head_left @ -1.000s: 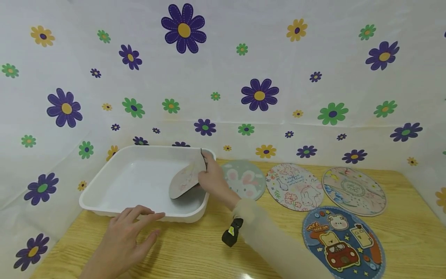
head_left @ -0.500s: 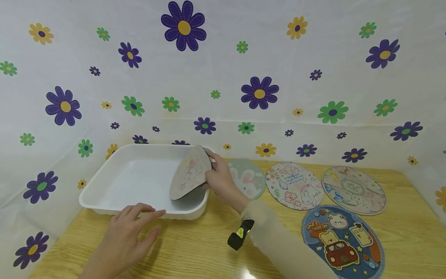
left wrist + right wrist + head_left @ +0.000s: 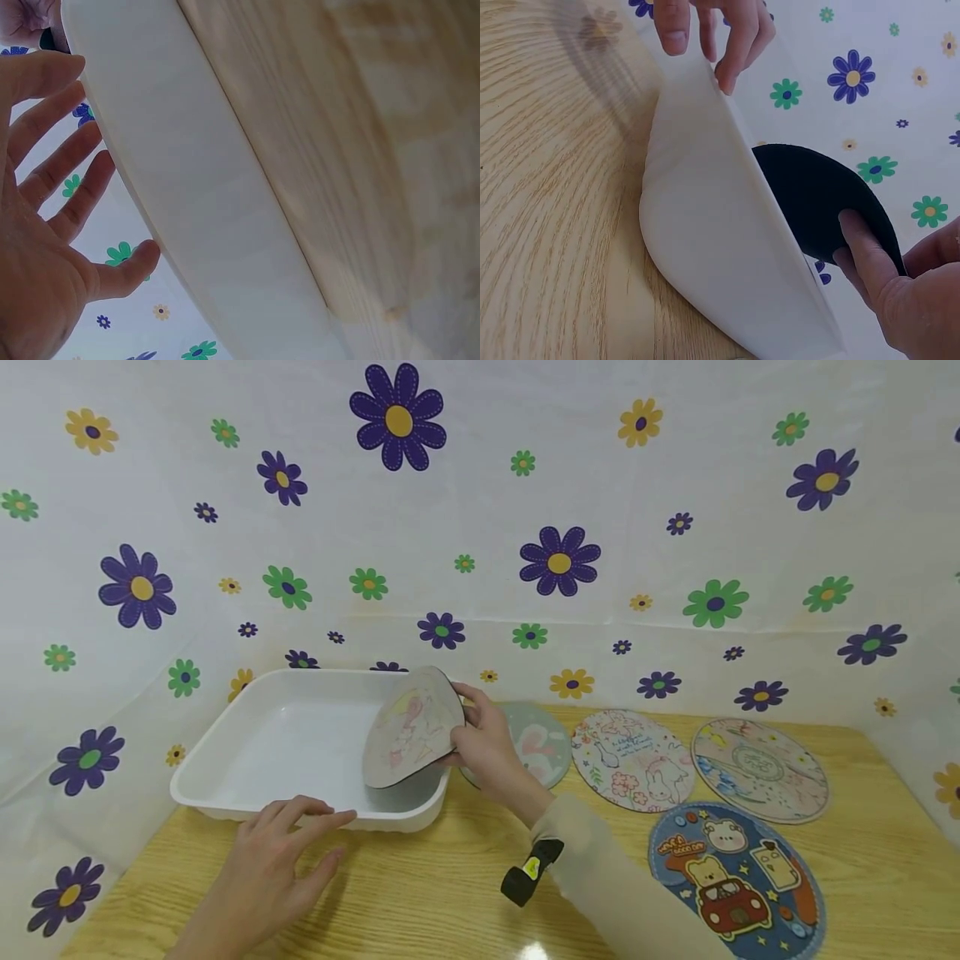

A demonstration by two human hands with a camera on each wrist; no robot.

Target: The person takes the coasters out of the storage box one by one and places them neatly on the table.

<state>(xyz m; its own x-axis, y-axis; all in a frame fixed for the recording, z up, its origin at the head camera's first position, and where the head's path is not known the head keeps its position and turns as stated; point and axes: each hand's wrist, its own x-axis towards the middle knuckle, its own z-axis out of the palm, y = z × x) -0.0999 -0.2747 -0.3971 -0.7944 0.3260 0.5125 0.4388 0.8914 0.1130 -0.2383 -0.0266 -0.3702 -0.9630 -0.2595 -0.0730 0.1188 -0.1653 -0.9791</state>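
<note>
A round mouse pad with a pale printed face leans upright at the right end of the white plastic tray. My right hand pinches its right edge between thumb and fingers. The right wrist view shows the pad's black underside, with fingertips pressed on it, and the tray wall hides its lower part. My left hand rests at the tray's front rim with its fingers loosely spread. In the left wrist view those fingers lie along the rim and hold nothing.
Right of the tray, a grey-green rabbit mat, partly behind my right hand, a white floral rabbit mat and a pink floral mat lie in a row. A blue cartoon mat lies nearer. Flowered cloth hangs behind the wooden table.
My right hand has moved slightly right, turning the mouse pad so that more of its printed face shows. The pad has gone from bent to flatter. My left hand stays at the rim.
</note>
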